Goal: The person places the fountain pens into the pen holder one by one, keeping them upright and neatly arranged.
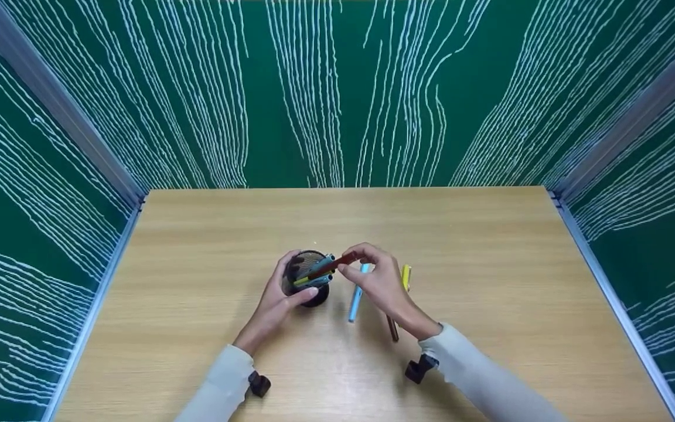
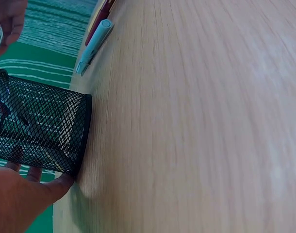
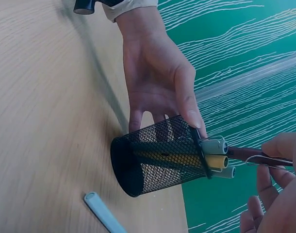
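Observation:
My left hand point(image 1: 276, 300) grips a black mesh pen cup point(image 3: 162, 153), thumb on the near side. The cup is tilted, its mouth toward my right hand point(image 1: 381, 284). Light blue markers point(image 3: 214, 146) and a yellow marker point(image 3: 217, 161) stick out of its rim. Between thumb and fingers, my right hand pinches a dark red marker point(image 1: 340, 261); its far end reaches in at the cup's mouth. In the left wrist view the cup's base point(image 2: 83, 136) is close to the tabletop; whether it touches cannot be told.
On the wooden table point(image 1: 226, 223) a light blue marker point(image 1: 355, 303) lies right of the cup. A yellow marker point(image 1: 406, 274) and a dark brown marker point(image 1: 393, 329) lie partly behind my right hand and wrist. Green panels with white lines point(image 1: 308, 88) surround the table.

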Demonstrator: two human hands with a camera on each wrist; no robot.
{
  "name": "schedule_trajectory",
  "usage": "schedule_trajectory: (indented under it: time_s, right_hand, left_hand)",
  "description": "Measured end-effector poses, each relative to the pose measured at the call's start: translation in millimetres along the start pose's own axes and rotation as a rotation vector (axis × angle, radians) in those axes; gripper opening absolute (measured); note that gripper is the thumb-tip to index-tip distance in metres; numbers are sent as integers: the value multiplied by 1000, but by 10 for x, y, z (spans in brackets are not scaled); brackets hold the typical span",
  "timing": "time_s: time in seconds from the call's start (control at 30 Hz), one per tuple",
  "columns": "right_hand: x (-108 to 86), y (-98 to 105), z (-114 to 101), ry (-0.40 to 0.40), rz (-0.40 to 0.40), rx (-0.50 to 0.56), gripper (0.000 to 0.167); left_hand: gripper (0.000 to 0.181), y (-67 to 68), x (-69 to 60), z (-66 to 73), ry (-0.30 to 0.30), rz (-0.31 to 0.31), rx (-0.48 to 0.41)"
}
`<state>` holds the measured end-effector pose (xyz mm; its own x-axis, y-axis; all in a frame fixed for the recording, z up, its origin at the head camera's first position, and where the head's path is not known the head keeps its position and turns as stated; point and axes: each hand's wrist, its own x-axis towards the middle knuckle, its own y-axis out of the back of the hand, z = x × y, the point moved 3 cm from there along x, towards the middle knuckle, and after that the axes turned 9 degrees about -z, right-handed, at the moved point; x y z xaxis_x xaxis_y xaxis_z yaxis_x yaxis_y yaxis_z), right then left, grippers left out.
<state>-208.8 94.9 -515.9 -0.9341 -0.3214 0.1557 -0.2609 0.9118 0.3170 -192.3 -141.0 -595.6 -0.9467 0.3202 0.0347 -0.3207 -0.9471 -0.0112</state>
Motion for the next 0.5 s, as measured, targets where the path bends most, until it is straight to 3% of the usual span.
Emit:
schedule_trajectory:
  time_s: [0.23,0.5]
  right_hand:
    - [12,-36,19,13,-1,-1,16]
    - [9,-26,49,27,1,28,20]
  left_hand:
    - [90,-26,8,-7,-29,-30,-76]
    - [89,-21,8,-6,-35,-27,-86]
